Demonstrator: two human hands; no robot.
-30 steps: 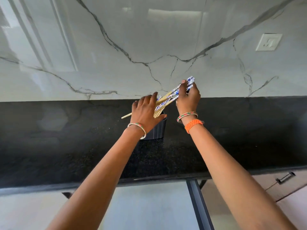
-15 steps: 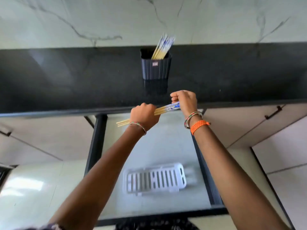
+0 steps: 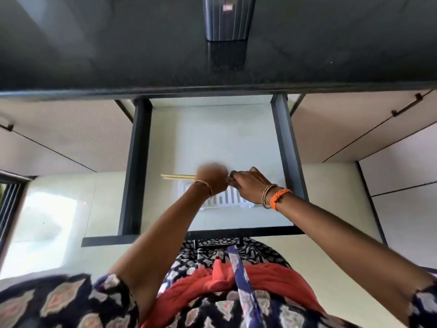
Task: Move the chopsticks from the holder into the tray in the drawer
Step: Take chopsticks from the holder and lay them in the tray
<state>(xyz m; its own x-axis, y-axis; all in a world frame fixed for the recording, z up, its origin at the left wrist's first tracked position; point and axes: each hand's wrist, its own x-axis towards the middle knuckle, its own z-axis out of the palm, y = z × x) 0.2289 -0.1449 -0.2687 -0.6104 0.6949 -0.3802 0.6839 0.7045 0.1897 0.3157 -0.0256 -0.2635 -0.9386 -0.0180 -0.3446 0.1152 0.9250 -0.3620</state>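
Gripping chopsticks (image 3: pixel 177 177) level, left hand (image 3: pixel 212 179), right hand (image 3: pixel 251 185), above tray (image 3: pixel 227 200)

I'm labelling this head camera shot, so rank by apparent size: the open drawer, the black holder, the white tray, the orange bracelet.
1. Open drawer
2. Black holder, cropped and farther off
3. White tray, largely hidden by the hands, so unsure against the holder
4. Orange bracelet

A dark stone counter (image 3: pixel 94 55) bears a ribbed black holder (image 3: pixel 228 22) (its top cut off by the frame), while below it an open drawer (image 3: pixel 287 147) carries a white slotted tray (image 3: pixel 227 200).
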